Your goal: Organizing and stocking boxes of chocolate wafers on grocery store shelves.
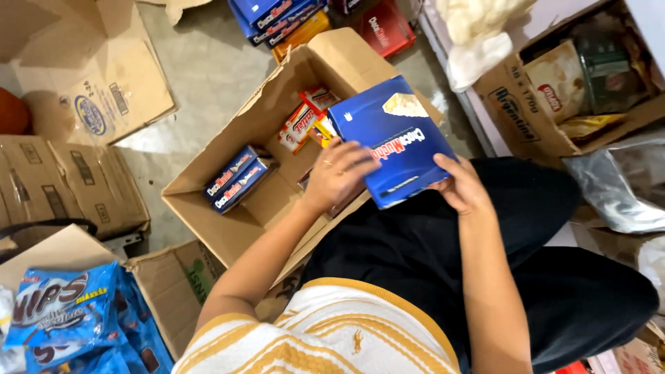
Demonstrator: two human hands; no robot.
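Fingers [350, 154] of left hand [337, 174] spread flat on flat blue rectangular cardboard box [391, 142]; right hand [460, 187] clamps its near corner. Box held between both, long axis running away from fingers, above open brown cardboard carton [235, 131] holding smaller blue packs [237, 180].

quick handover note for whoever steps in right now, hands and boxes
Left hand: fingers spread on the near edge of the blue box, steadying it.
Right hand: gripping the same box at its lower right corner.
The blue box is held tilted above the open carton.
In the carton: two slim blue boxes side by side, and red-and-white packs at the far end.
Much of the carton's floor is bare; the blue box is not yet set down.
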